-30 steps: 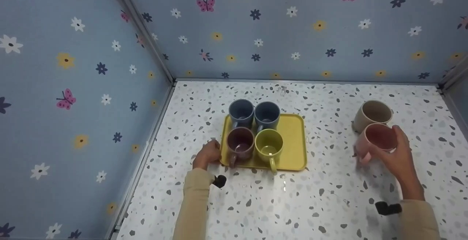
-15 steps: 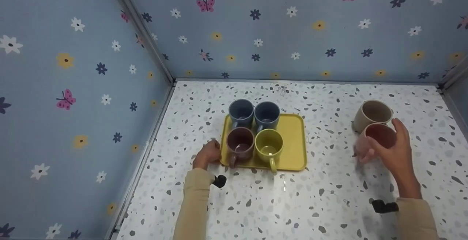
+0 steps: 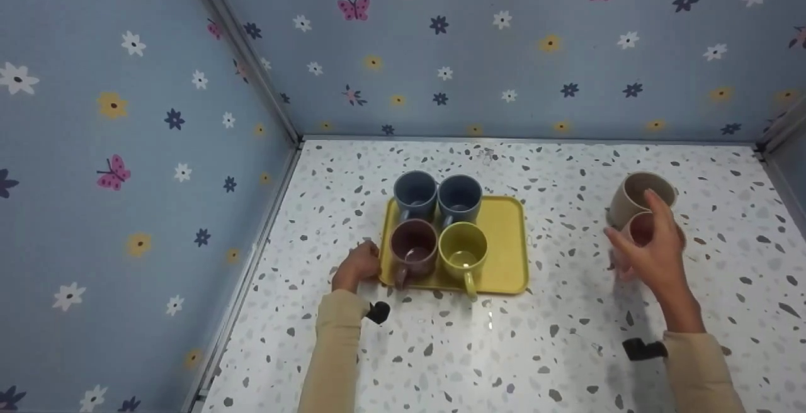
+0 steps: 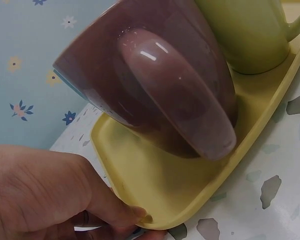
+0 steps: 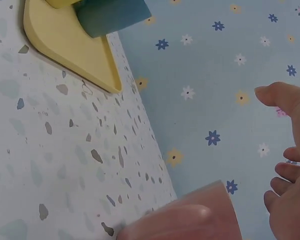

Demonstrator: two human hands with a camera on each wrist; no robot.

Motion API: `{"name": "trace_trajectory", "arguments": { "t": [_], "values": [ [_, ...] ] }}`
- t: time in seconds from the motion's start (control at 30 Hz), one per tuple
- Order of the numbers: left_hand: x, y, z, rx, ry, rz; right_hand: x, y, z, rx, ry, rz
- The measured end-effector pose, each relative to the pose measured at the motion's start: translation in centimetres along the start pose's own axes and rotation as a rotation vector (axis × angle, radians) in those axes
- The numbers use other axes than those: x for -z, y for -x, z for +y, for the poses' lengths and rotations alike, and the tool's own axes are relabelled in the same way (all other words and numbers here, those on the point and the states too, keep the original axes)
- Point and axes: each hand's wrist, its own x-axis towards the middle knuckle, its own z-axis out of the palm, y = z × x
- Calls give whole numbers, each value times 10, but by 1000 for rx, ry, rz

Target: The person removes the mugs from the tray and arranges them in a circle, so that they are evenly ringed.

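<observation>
My left hand [image 3: 357, 266] pinches the near left corner of a yellow tray [image 3: 509, 249], thumb on its rim in the left wrist view. On that tray, a maroon mug [image 4: 105, 75] and a yellow-green mug [image 3: 463, 249] stand in front, handles toward me. Behind them are two blue-grey mugs [image 3: 415, 192] [image 3: 460, 196]. Over at the right, my right hand [image 3: 658, 262] hovers above a pink mug [image 5: 190, 220] with thumb and fingers spread, holding nothing. It partly hides that mug in the head view. Just behind the pink one stands a beige mug [image 3: 622, 206].
The speckled white table [image 3: 548, 350] meets a flowered blue back wall [image 3: 478, 54] and a similar left wall [image 3: 145, 192]. Bare yellow tray surface shows to the right of its mugs. A metal strip [image 3: 252, 255] runs along the left edge.
My right hand has let go of the pink mug, lifted off it and shifted left with its fingers spreading. The pink mug stays beside the beige one. My left hand has not moved.
</observation>
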Motion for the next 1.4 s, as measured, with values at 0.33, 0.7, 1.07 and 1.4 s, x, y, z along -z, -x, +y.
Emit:
{"name": "trace_trajectory", "arguments": {
  "t": [0.33,0.7,1.07,1.4],
  "values": [
    [1,2,1,11,-1,-8,-28,0,-14,78,-32,-60],
    [1,2,2,26,1,-16,-64,4,-27,150,9,-141],
    [2,0,1,16,9,-6,-85,5,-39,184,-33,-180],
    [1,0,0,25,14,-8,-98,10,-45,202,-51,-216]
  ]
}}
